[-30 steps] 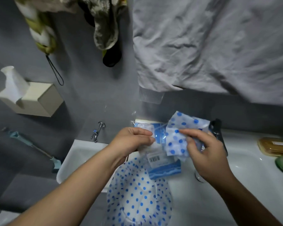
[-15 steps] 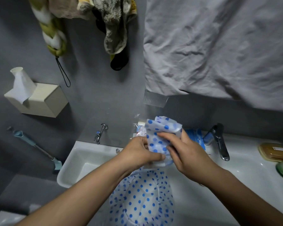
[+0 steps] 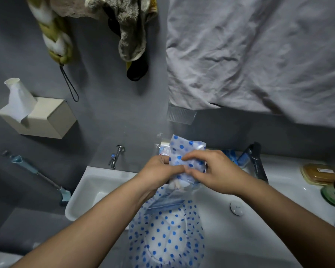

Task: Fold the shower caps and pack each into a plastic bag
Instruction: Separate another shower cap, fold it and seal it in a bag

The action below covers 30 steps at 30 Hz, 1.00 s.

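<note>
Moved in from the right, the folded shower cap [image 3: 184,151] now sits between both hands above the back edge of the sink [image 3: 240,240]: the left grip [image 3: 159,171] curls round the plastic bag [image 3: 168,200], the right grip [image 3: 217,175] pinches the cap. Holding the bag's mouth wide and the fold flat should let it slide down cleanly. Open room lies over the left basin [image 3: 93,188]; a spread shower cap [image 3: 166,235] drapes the front rim, and the faucet [image 3: 256,165] crowds the right.

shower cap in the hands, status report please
Left hand grips plastic bag; right hand pinches folded shower cap against it. How far in, cannot tell. Unfolded shower cap lies below on sink. Nothing blocks the hands.
</note>
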{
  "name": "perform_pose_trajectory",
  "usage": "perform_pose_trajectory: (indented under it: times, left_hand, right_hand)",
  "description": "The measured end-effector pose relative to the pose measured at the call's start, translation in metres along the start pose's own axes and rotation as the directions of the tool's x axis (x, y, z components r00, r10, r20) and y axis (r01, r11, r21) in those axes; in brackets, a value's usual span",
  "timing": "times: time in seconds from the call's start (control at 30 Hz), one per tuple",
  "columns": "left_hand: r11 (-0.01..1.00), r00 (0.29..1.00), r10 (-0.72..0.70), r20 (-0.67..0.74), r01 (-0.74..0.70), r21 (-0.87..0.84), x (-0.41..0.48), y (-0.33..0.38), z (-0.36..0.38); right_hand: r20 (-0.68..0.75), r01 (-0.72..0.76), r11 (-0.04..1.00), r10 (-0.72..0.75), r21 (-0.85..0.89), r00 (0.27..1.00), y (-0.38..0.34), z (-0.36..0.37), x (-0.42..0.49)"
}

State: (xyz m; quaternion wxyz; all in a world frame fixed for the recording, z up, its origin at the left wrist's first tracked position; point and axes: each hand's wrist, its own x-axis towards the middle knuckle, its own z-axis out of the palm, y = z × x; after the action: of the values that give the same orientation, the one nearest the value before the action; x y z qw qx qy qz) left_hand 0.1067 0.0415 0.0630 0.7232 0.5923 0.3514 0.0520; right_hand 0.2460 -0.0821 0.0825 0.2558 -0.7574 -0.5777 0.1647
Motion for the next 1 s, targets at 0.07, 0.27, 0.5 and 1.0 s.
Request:
perform_pose_trajectory:
  times: [0.07,0.27,0.5,1.0]
  left_hand:
    - [1.0,0.999,-0.01,0.031,0.01,-0.026,0.002,0.0,-0.003]
    - [1.0,1.0,0.02,-0.024,-0.019,0.013,0.008,-0.001,-0.002]
    - [0.998,0.998,0.047,-0.033,-0.045,0.046,0.014,-0.001,-0.003]
    - [0.987,0.98,0.159,0.122,-0.154,-0.053,0.01,0.002,0.0]
  right_hand:
    - [0.055,-0.046,0.994,0.04,0.104,0.998,-0.002,-0.008,-0.001]
    - [0.031,-0.119,0.992,0.118,0.041,0.993,0.006,-0.004,-0.001]
    - [-0.015,-0.106,0.972,0.111,0.212,0.994,0.005,-0.003,-0.002]
    - [-0.017,-0.029,1.0,0.029,0.002,0.999,0.001,-0.009,0.006]
